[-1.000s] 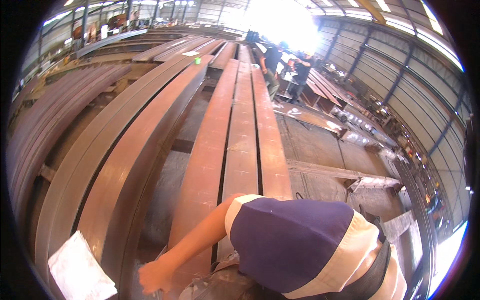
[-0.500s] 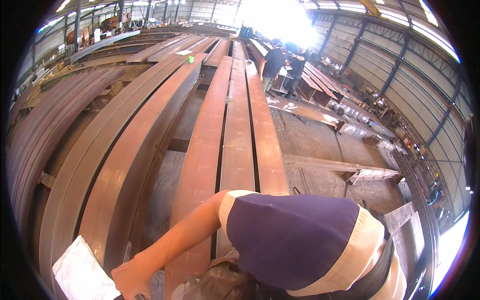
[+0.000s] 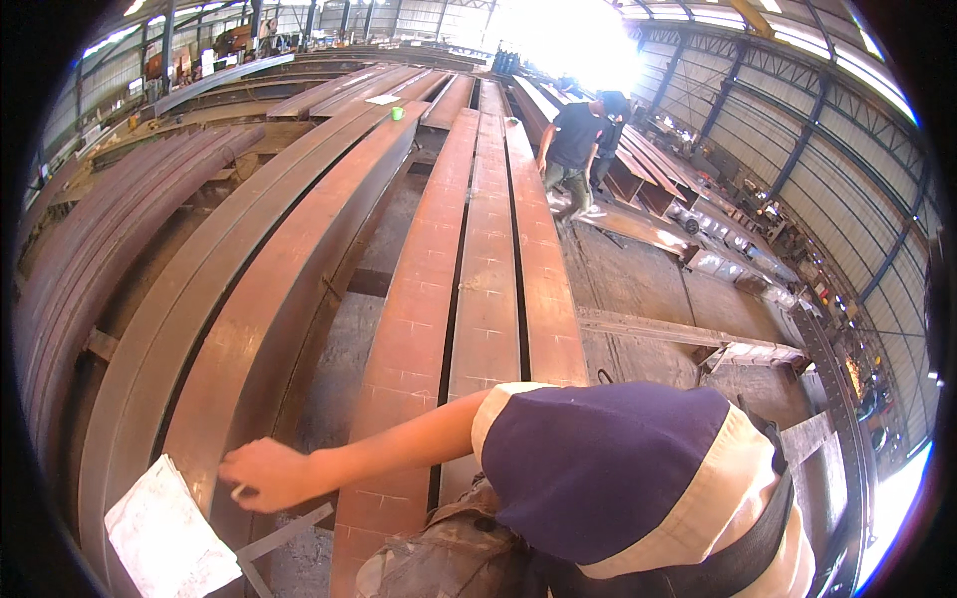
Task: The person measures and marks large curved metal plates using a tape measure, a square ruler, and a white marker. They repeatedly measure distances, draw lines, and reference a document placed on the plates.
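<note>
My right arm, in a dark blue sleeve with beige edges, reaches across to the left. Pinched in my right hand (image 3: pixel 267 474) is a small white stick that looks like a piece of chalk (image 3: pixel 237 491). Just left of the hand, creased white papers (image 3: pixel 167 533) lie over a steel beam. A flat metal square (image 3: pixel 287 530) shows below the wrist, its lower end cut off by the picture's edge. Camouflage cloth (image 3: pixel 439 546) bulges up beneath my arm. My left hand is out of sight.
Long rust-brown beams (image 3: pixel 409 299) with white marks run away from me, with dark gaps between them. Two people stand beyond on the right, the nearer in a dark shirt (image 3: pixel 576 135). A green cup (image 3: pixel 397 114) sits on a beam farther off. Crosswise steel (image 3: pixel 688 329) lies at right.
My right hand has lifted up and away from the papers' lower edge, bringing the chalk and the metal square into view. The nearer person in the background has shifted and now bends forward.
</note>
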Demonstrator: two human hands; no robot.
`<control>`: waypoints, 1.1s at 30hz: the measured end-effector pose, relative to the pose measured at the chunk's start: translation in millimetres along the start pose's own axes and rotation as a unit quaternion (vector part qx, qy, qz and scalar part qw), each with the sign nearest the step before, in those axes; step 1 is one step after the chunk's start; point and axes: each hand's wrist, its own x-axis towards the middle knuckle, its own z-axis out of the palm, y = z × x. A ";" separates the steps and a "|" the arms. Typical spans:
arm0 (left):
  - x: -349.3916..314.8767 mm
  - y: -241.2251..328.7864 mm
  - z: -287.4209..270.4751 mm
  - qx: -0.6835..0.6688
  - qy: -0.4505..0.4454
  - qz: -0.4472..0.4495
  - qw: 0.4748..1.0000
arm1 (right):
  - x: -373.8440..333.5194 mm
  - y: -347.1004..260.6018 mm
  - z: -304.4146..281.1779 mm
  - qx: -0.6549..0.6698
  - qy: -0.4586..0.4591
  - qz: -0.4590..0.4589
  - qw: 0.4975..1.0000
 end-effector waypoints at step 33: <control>-111.9 78.4 -292.0 0.397 0.283 0.098 0.867 | -117.6 14.9 51.9 0.207 -0.419 0.167 0.868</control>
